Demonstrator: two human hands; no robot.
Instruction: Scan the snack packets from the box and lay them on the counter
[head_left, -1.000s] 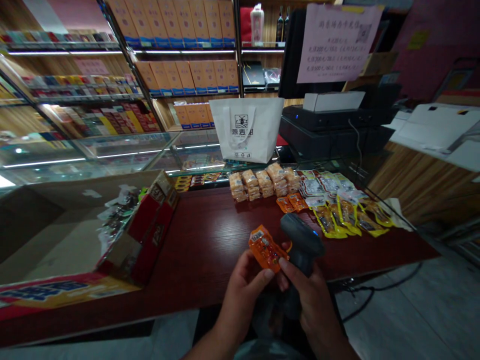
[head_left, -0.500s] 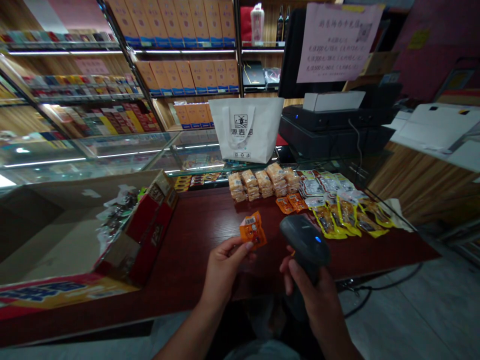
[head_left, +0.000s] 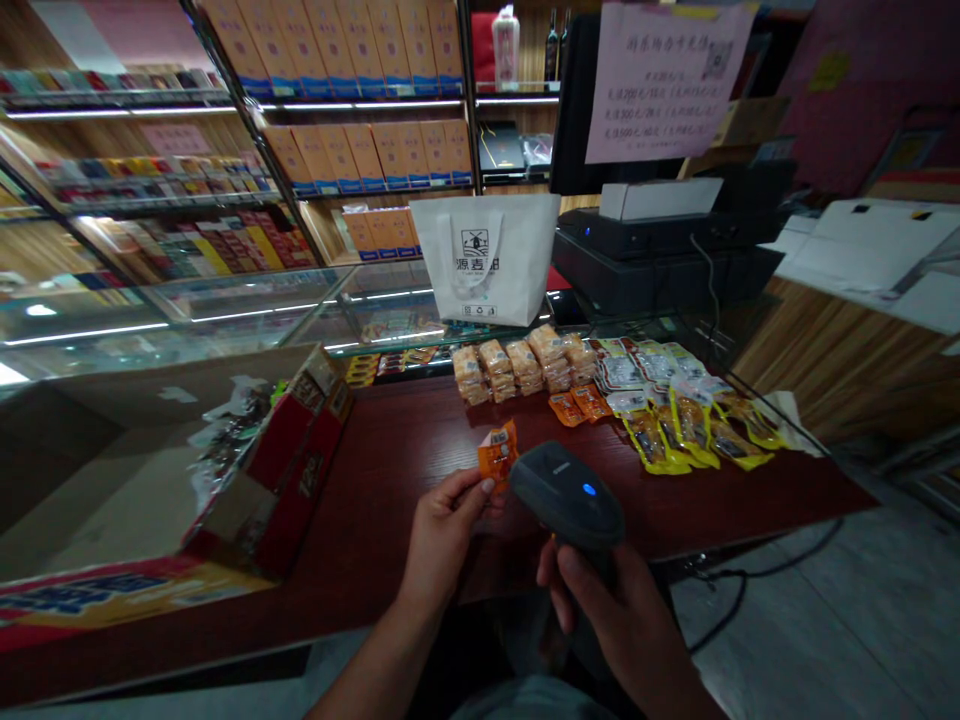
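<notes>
Pinched in my left hand (head_left: 446,525) is a small orange snack packet (head_left: 496,455), held up over the dark red-brown tabletop (head_left: 397,440). My right hand (head_left: 611,600) grips a dark barcode scanner (head_left: 568,495) by its handle, and a blue light glows on its top. The scanner's head points at the packet and lies close to its right edge in the picture; whether they touch I cannot tell. Two more orange packets (head_left: 579,404) lie flat beyond the scanner. Behind them stand several stacks of wrapped crackers (head_left: 521,368).
Yellow-edged snack pouches (head_left: 694,430) and silvery-green packets (head_left: 649,362) lie at the right. An open cardboard box (head_left: 120,400) with some wrapped items occupies the left. A white paper bag (head_left: 487,255) stands at the back, beside a monitor (head_left: 577,110). A cable hangs below the right edge.
My right hand has brought the scanner leftward, nearer the orange packet. My left hand still holds the packet, turned slightly. The view has shifted a little.
</notes>
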